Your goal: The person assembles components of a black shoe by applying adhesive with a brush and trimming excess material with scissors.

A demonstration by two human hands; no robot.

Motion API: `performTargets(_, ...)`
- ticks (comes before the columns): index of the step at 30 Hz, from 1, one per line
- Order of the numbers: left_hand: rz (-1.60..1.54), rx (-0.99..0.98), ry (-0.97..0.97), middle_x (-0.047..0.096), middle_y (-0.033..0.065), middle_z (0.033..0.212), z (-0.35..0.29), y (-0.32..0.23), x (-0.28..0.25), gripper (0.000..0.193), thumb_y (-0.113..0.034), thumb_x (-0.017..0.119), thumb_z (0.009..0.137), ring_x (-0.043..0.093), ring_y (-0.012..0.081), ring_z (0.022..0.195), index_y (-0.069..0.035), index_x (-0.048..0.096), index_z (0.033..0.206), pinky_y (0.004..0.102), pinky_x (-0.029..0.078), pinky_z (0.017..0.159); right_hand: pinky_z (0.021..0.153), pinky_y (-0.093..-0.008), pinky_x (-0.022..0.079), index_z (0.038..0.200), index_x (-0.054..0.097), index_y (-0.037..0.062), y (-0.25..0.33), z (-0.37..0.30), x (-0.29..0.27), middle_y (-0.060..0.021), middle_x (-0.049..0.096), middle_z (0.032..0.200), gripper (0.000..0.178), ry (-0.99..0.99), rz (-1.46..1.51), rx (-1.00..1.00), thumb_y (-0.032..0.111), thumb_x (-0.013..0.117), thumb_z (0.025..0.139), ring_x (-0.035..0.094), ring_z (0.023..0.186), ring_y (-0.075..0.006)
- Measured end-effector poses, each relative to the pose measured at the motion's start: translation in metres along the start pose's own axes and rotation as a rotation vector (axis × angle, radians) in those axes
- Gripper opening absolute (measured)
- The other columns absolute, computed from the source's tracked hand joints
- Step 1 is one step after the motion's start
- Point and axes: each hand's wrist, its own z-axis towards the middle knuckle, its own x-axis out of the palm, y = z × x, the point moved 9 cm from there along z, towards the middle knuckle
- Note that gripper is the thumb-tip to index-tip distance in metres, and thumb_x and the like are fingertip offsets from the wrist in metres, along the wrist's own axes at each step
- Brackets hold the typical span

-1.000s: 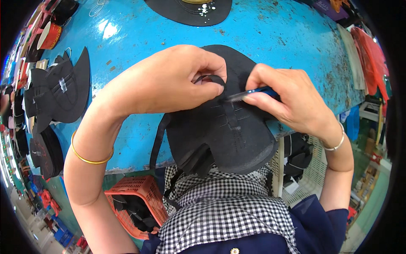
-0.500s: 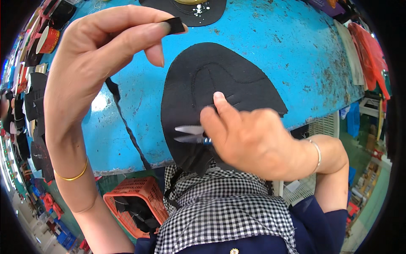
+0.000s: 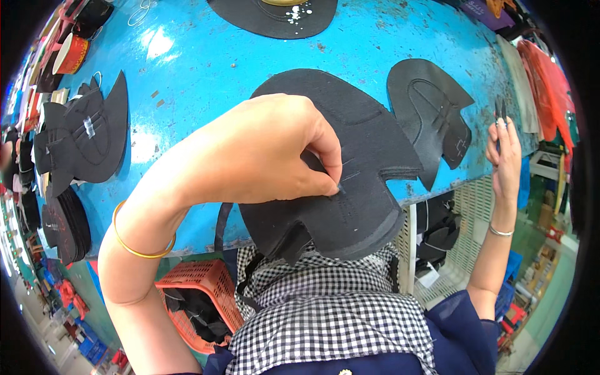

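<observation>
On the blue table in front of me lies a stack of black shoe-upper pieces [image 3: 375, 222], flat, with stitched lines and small slits on the top one. My left hand [image 3: 269, 150] reaches across it, thumb and fingertips pinched together at the slits; what they hold, if anything, is too small to name. Out at the far right, my right hand [image 3: 506, 150] is raised and closed around small thread snips [image 3: 500, 109], their dark blades pointing away from me. A narrow black strip [image 3: 222, 228] hangs at the table's front edge, left of the stack.
A black upper piece [image 3: 425, 100] lies right of the stack. More black pieces [image 3: 94, 131] sit at the left, near a red cup-shaped container [image 3: 70, 54]. Below the edge stand an orange basket [image 3: 215, 281] and a pale crate [image 3: 465, 219], both holding black scraps or pieces.
My left hand has come down from the upper left onto the stack, and the black scrap it pinched no longer shows. My right hand has carried the snips away to the far right.
</observation>
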Motion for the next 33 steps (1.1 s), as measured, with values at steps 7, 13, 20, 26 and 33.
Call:
performTargets(7, 0.274, 0.137, -0.085, 0.067, 0.0085, 0.068, 0.01, -0.012, 0.004, 0.018, -0.02, 0.081, 0.075, 0.065, 0.0244, 0.062, -0.005, 0.071, 0.08, 0.0323, 0.049, 0.06, 0.051, -0.0224, 0.038, 0.114, 0.059, 0.0074, 0.067, -0.05, 0.136, -0.0008, 0.062, 0.078, 0.022, 0.553, -0.283, -0.487, 0.011, 0.066, 0.094, 0.052, 0.059, -0.0071)
performTargets(13, 0.487, 0.244, -0.279, 0.067, 0.0086, 0.072, -0.003, -0.014, -0.018, 0.023, -0.02, 0.082, 0.074, 0.065, 0.0255, 0.072, -0.003, 0.069, 0.082, 0.0339, 0.05, 0.063, 0.052, -0.0383, 0.046, 0.088, 0.06, 0.0115, 0.09, -0.09, 0.236, -0.0012, 0.063, 0.077, 0.017, 0.9, -0.755, -0.929, 0.013, 0.074, 0.079, 0.062, 0.064, -0.0242)
performTargets(20, 0.253, 0.012, -0.117, 0.066, 0.0121, 0.075, 0.004, 0.009, -0.021, 0.021, -0.017, 0.075, 0.08, 0.062, 0.0218, 0.067, 0.0, 0.067, 0.088, 0.0315, 0.05, 0.063, 0.051, -0.0384, 0.044, 0.087, 0.057, 0.0115, 0.089, -0.086, 0.24, -0.0035, 0.057, 0.069, 0.017, 1.118, -0.487, -0.837, 0.014, 0.073, 0.08, 0.061, 0.063, -0.0254)
performTargets(26, 0.352, 0.003, -0.118, 0.065, 0.0126, 0.073, 0.009, 0.01, -0.02, 0.019, -0.016, 0.073, 0.08, 0.061, 0.0243, 0.065, 0.0, 0.067, 0.088, 0.033, 0.048, 0.062, 0.052, -0.0376, 0.045, 0.092, 0.056, 0.0116, 0.098, -0.083, 0.247, -0.0046, 0.056, 0.068, 0.02, 0.796, -0.777, -0.966, 0.014, 0.072, 0.081, 0.063, 0.064, -0.0256)
performTargets(33, 0.31, -0.039, -0.054, 0.063, 0.0126, 0.072, 0.006, 0.008, -0.024, 0.017, -0.015, 0.071, 0.082, 0.059, 0.0244, 0.066, -0.001, 0.066, 0.089, 0.0339, 0.048, 0.063, 0.058, -0.0411, 0.047, 0.096, 0.057, 0.0088, 0.105, -0.062, 0.239, -0.0099, 0.064, 0.074, 0.029, 0.715, -0.8, -0.789, 0.036, 0.065, 0.093, 0.063, 0.065, -0.0307)
